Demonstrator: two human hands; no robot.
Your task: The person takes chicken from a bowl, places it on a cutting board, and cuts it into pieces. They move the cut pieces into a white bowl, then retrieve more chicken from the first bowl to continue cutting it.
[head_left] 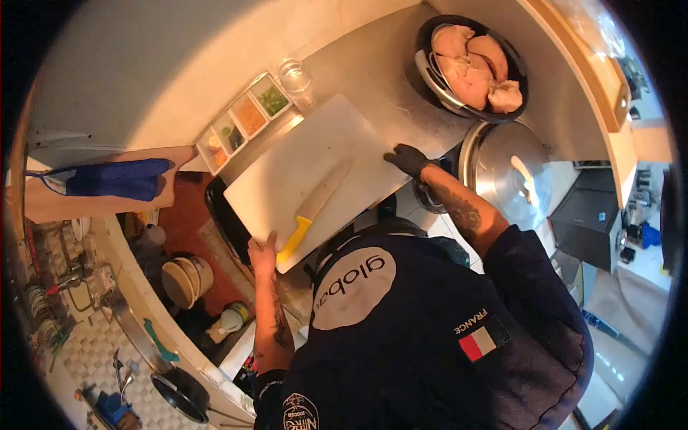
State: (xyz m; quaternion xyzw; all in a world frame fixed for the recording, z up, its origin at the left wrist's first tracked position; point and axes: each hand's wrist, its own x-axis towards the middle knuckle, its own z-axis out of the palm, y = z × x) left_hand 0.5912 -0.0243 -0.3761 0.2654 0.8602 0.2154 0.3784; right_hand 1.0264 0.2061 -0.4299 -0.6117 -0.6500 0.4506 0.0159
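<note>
A white cutting board point(287, 179) lies at a slant on the metal counter, its near edge towards me. Across it rests a chef's knife point(315, 204) with a yellow handle, its blade pointing to the far right. My bare left hand point(264, 252) is closed on the board's near left corner, close to the knife's handle without holding it. In a black glove, my right hand point(408, 159) grips the board's right edge, with fingers over the top. Both hands' undersides are hidden.
Beyond the board stand a divided tray point(244, 118) of chopped ingredients and a clear glass point(294, 75). A black bowl point(423, 68) of raw meat sits far right, beside a large lidded pot point(502, 161). A blue cloth point(115, 179) hangs left; buckets point(188, 279) stand below.
</note>
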